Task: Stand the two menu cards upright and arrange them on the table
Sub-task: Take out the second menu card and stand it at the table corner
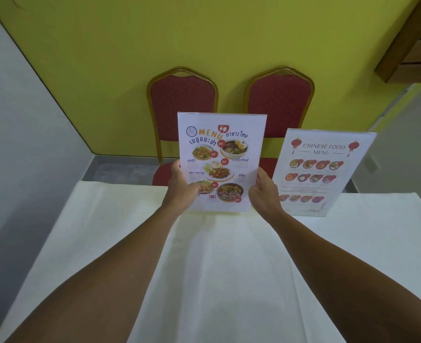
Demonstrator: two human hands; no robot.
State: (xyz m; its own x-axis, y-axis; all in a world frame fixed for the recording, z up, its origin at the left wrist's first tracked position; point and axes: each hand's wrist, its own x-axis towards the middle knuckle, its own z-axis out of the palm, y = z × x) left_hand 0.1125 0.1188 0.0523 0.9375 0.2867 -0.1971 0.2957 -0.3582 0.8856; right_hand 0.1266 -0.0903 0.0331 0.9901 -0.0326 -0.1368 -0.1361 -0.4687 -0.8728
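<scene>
Both hands, left (pixel 179 191) & right (pixel 263 194), grip Thai menu (pixel 223 154) upright; Chinese menu (pixel 320 169) just beside

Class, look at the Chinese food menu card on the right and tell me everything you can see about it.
The Chinese food menu card is a white sheet in a clear, glossy holder. It shows two red lanterns, the heading "CHINESE FOOD MENU", rows of small round dish photos and a "house special" strip below. It stands upright on the white tablecloth, leaning slightly to the right, near the table's far edge. Neither hand touches it; the right hand is just beside its lower left corner.
</scene>
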